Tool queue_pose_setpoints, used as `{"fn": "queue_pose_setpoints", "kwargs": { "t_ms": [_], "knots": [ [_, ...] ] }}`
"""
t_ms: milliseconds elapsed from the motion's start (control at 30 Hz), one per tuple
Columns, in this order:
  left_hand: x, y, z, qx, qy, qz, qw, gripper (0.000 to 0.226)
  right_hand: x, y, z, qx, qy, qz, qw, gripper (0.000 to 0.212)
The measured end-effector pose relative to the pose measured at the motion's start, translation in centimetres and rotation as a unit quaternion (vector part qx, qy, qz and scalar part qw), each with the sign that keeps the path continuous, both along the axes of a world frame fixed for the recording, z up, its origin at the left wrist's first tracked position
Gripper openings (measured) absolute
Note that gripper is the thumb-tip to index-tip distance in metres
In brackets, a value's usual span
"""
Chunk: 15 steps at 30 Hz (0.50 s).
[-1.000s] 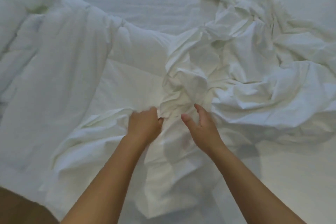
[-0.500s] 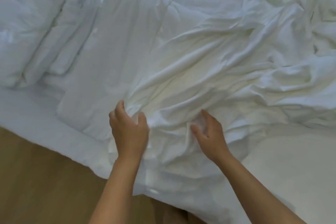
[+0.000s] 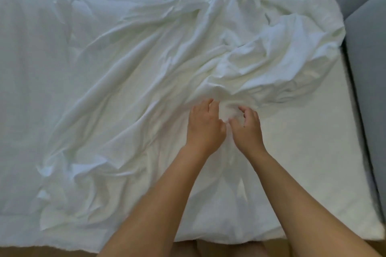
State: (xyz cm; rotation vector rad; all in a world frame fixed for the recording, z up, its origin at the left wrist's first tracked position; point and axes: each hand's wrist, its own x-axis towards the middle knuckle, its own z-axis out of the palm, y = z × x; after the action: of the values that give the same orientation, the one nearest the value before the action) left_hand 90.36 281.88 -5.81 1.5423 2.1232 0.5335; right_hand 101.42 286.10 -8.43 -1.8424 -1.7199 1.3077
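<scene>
White sheet [image 3: 146,73] in curled right hand [image 3: 247,129]

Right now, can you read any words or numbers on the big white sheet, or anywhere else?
None: no word, number, label or sign can be read anywhere in this view.
The white sheet is plain crumpled cloth, and no tag shows on it.
The grey padded edge on the right has no print.
The left hand and right hand, both on the sheet, bear no writing.
</scene>
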Motion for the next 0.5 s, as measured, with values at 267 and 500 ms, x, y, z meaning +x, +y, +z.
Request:
{"fn": "queue_pose_setpoints", "kwargs": {
  "t_ms": [267, 500],
  "knots": [
    [6.7, 11.6, -2.6, 0.024, 0.071, -0.069, 0.995, 0.072, 9.1, 12.5, -4.1, -0.193, 0.215, -0.444, 0.848, 0.080],
    [9.3, 19.4, -6.2, -0.144, 0.220, -0.138, 0.955, 0.059, 9.9, 20.7, -5.3, -0.232, 0.359, -0.414, 0.804, 0.056]
  ]
}}
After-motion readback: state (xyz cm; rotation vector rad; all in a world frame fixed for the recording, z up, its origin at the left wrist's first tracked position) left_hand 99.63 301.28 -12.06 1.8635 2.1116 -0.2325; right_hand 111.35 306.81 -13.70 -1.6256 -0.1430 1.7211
